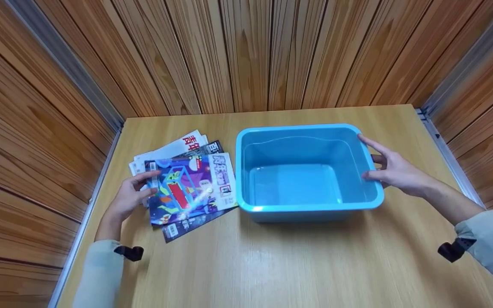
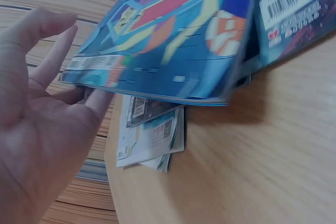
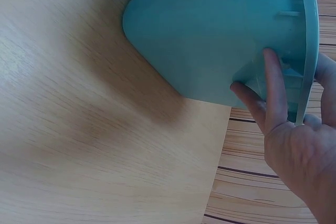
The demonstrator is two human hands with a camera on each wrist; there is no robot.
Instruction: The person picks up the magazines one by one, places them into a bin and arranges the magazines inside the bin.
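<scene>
Several magazines (image 1: pixel 173 154) fanned under top comic magazine (image 1: pixel 186 186), beside blue plastic tub (image 1: pixel 306 209). Left hand (image 1: pixel 129 196) lifts comic's edge; right hand (image 1: pixel 394 171) grips tub rim.

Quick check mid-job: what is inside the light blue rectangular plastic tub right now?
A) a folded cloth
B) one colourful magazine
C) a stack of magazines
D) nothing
D: the head view shows the bare bottom of the light blue plastic tub, while the colourful magazines lie on the wooden table to its left, under the left hand.
</scene>
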